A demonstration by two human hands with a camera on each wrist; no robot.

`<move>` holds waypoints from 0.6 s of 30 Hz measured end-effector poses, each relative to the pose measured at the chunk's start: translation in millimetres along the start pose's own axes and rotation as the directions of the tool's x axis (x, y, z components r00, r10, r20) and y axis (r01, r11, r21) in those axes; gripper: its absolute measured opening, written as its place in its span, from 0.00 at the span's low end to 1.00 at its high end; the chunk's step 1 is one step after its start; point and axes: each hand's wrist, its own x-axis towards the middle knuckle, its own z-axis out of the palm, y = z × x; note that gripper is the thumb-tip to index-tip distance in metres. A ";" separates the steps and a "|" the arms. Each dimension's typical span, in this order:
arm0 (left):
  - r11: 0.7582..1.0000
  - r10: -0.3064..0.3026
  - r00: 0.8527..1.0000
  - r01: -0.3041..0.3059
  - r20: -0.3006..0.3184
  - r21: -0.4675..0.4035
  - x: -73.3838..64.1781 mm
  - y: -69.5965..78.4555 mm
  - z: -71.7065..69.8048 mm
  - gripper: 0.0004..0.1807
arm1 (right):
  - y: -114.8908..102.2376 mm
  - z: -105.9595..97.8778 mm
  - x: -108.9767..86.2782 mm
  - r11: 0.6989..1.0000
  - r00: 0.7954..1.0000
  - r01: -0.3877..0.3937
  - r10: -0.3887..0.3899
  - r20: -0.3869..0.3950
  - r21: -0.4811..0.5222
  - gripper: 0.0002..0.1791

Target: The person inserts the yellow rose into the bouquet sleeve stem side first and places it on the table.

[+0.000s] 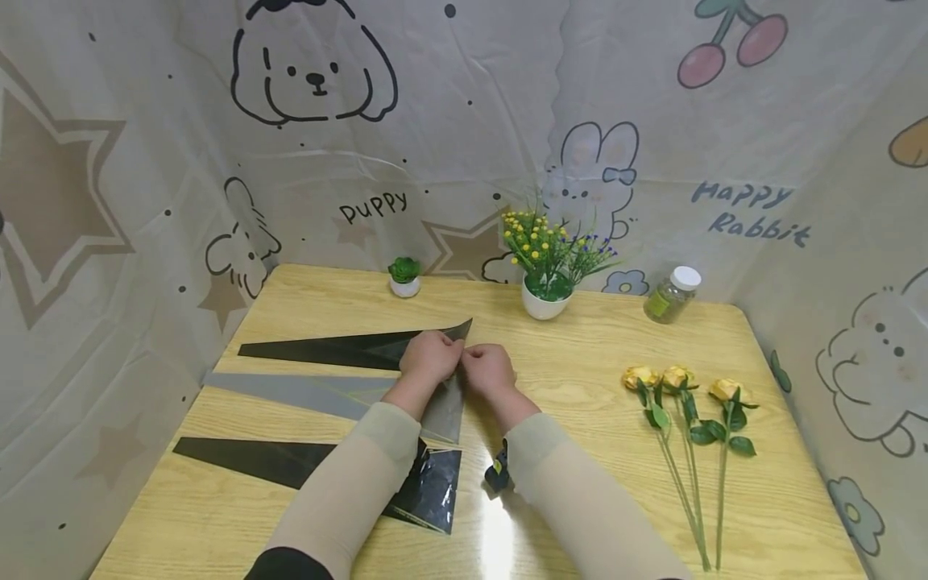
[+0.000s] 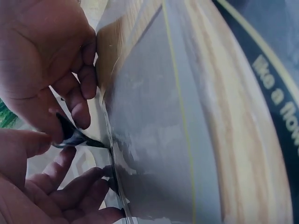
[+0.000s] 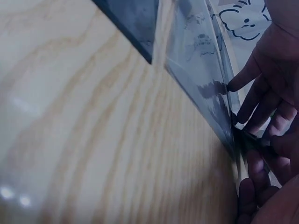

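Note:
Three tapered flower sleeves, part dark and part clear film, lie on the table with narrow ends to the left. At the wide end of the farthest sleeve (image 1: pixel 312 351), both hands meet. My left hand (image 1: pixel 431 354) pinches the dark corner there between thumb and fingers. Close beside it, my right hand (image 1: pixel 489 369) pinches the same corner from the right. In the left wrist view, a dark fold of film (image 2: pixel 72 133) stands up between the fingertips. The grey middle sleeve (image 1: pixel 283 388) and the nearest black sleeve (image 1: pixel 246 457) lie partly under the left forearm.
Three yellow roses (image 1: pixel 677 379) with long stems lie on the right of the wooden table (image 1: pixel 580 419). Along the back stand a small succulent (image 1: pixel 404 274), a white pot (image 1: pixel 545 304) of yellow and purple flowers, and a white-lidded jar (image 1: pixel 670 296).

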 end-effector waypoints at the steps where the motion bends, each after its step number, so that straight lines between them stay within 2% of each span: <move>1: 1.000 0.000 1.000 0.000 0.001 -0.003 0.3 0.0 -0.2 0.20 | -0.3 0.0 1.0 1.000 1.000 -0.001 0.000 -0.008 -0.004 0.17; 7: 1.000 -0.009 1.000 0.009 0.027 -0.022 1.4 1.1 -0.9 0.24 | -2.1 -0.4 2.8 1.000 1.000 -0.016 0.015 -0.015 -0.010 0.13; 18: 1.000 -0.017 0.999 0.018 0.027 -0.019 2.7 -0.9 -1.0 0.16 | -1.9 0.4 1.1 0.999 1.000 -0.017 0.016 -0.017 -0.036 0.16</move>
